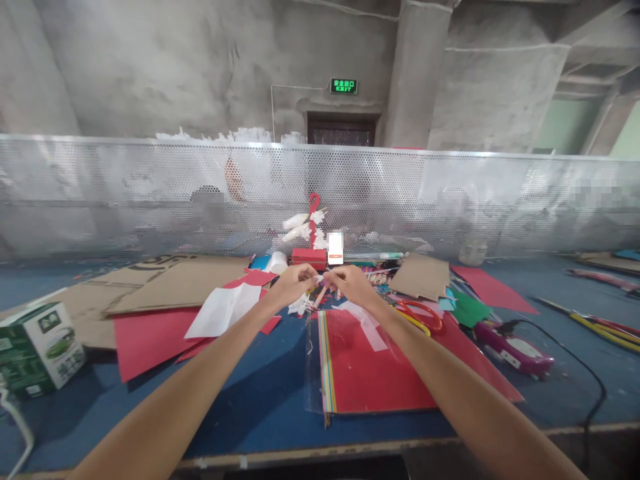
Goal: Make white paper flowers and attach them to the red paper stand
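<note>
Both my arms reach out over a blue table (pixel 240 400). My left hand (pixel 293 283) and my right hand (pixel 351 281) meet above the table's middle, fingers pinched together on a small pale craft piece (pixel 320 283) with a thin stick hanging below it. White paper scraps (pixel 300 305) lie just beneath the hands. Under my right forearm sits a pack of coloured paper (pixel 370 367) with a red top sheet in a clear sleeve.
Red sheets (pixel 145 337), white paper (pixel 223 310) and cardboard (pixel 175 280) lie at left, with a green-and-white box (pixel 40 347). Red-handled scissors (pixel 423 315), a purple glue gun (pixel 515 347) with black cord and green paper lie right. A perforated metal screen (pixel 450 200) backs the table.
</note>
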Action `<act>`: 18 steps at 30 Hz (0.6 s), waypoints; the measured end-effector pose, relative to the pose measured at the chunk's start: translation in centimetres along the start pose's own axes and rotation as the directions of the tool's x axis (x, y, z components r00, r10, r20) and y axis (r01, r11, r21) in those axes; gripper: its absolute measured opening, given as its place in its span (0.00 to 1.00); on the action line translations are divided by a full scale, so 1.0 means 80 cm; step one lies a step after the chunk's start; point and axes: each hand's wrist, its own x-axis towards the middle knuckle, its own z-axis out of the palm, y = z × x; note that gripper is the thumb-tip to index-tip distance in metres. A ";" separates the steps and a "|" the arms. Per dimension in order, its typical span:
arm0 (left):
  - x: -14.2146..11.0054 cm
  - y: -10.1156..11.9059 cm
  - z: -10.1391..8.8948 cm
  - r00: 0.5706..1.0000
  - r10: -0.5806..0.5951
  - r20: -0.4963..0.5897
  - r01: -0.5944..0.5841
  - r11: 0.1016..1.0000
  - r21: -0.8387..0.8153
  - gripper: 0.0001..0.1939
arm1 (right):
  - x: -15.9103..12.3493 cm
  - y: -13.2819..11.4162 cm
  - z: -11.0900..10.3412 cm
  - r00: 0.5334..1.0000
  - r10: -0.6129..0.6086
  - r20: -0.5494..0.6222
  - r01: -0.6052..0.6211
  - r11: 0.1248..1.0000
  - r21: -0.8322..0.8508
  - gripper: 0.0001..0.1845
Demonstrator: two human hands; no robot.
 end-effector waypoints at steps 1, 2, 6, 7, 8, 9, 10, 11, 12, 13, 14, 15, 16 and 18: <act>0.000 -0.001 0.000 1.000 -0.002 0.000 0.002 1.000 0.012 0.13 | 0.000 -0.001 0.001 1.000 0.008 0.001 -0.008 0.999 0.039 0.20; 0.000 -0.001 0.000 1.000 -0.005 -0.001 0.005 1.000 0.019 0.13 | -0.001 -0.001 0.001 1.000 0.020 0.001 -0.020 0.997 0.081 0.19; 0.001 -0.006 0.001 1.000 -0.021 0.003 0.021 1.000 0.018 0.13 | 0.001 -0.001 0.006 0.997 0.071 -0.035 -0.061 0.973 0.224 0.15; 0.001 -0.007 0.001 1.000 -0.024 0.004 0.024 1.000 0.014 0.12 | 0.002 0.000 0.007 0.996 0.068 -0.051 -0.055 0.970 0.235 0.14; 0.001 -0.008 0.001 1.000 -0.026 0.004 0.026 1.000 0.011 0.12 | 0.002 0.001 0.007 0.996 0.060 -0.064 -0.043 0.971 0.233 0.13; 0.001 -0.008 0.002 1.000 -0.027 0.002 0.027 1.000 0.007 0.11 | 0.002 0.001 0.007 0.996 0.047 -0.073 -0.030 0.975 0.219 0.12; 0.001 -0.008 0.002 1.000 -0.029 -0.001 0.029 1.000 0.004 0.10 | 0.002 0.001 0.007 0.996 0.034 -0.078 -0.019 0.981 0.192 0.11; 0.001 -0.008 0.002 0.999 -0.032 -0.003 0.032 0.999 0.004 0.10 | 0.001 0.000 0.006 0.997 0.022 -0.080 -0.010 0.988 0.153 0.10; 0.001 -0.008 0.002 0.999 -0.034 -0.004 0.034 0.999 0.010 0.09 | 0.001 -0.002 0.005 0.997 0.009 -0.080 -0.001 0.994 0.106 0.10; 0.001 -0.008 0.002 0.999 -0.037 -0.003 0.037 0.999 0.018 0.10 | 0.000 -0.003 0.004 0.997 -0.005 -0.082 0.009 0.999 0.054 0.11; 0.001 -0.007 0.002 0.999 -0.037 -0.002 0.037 0.999 0.028 0.10 | -0.001 -0.005 0.002 0.996 -0.017 -0.085 0.018 1.000 0.001 0.12; 0.001 -0.008 0.002 0.999 -0.035 -0.001 0.035 0.999 0.038 0.10 | -0.002 -0.008 0.001 0.996 -0.028 -0.089 0.023 0.998 -0.051 0.14; 0.002 -0.008 0.002 1.000 -0.030 0.001 0.030 0.998 0.048 0.11 | -0.003 -0.009 0.000 0.995 -0.035 -0.089 0.026 0.995 -0.096 0.16; 0.002 -0.010 0.003 1.000 -0.020 0.000 0.020 0.998 0.057 0.11 | -0.003 -0.011 -0.002 0.996 -0.037 -0.081 0.024 0.987 -0.157 0.21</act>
